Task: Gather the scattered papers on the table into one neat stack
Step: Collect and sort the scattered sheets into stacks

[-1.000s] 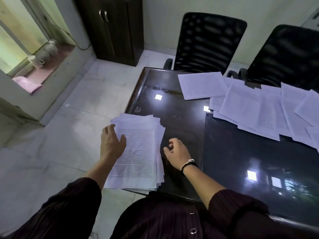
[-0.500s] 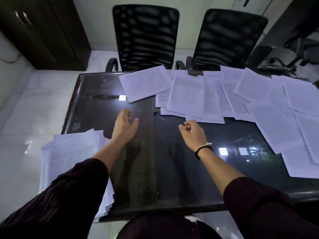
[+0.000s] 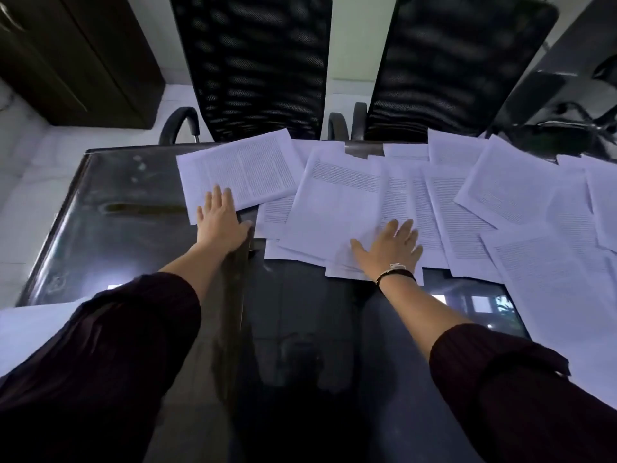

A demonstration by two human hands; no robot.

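Several printed white sheets (image 3: 340, 202) lie overlapping across the far and right part of the dark glossy table (image 3: 127, 228). My left hand (image 3: 222, 222) lies flat, fingers spread, on the near corner of the leftmost sheet (image 3: 243, 172). My right hand (image 3: 390, 247) presses flat, fingers apart, on the near edge of the middle sheets. A gathered stack of papers (image 3: 30, 325) shows at the table's near left edge, mostly hidden behind my left sleeve. More sheets (image 3: 551, 272) spread to the right.
Two black mesh office chairs (image 3: 257, 61) (image 3: 457, 65) stand against the table's far side. A dark wooden cabinet (image 3: 76, 58) stands at the far left on a pale tiled floor. Another dark desk and chair base (image 3: 567, 105) sit at the far right.
Both hands left the stack at the near left and reached forward. They now rest flat on the scattered sheets. The view swung right and forward.
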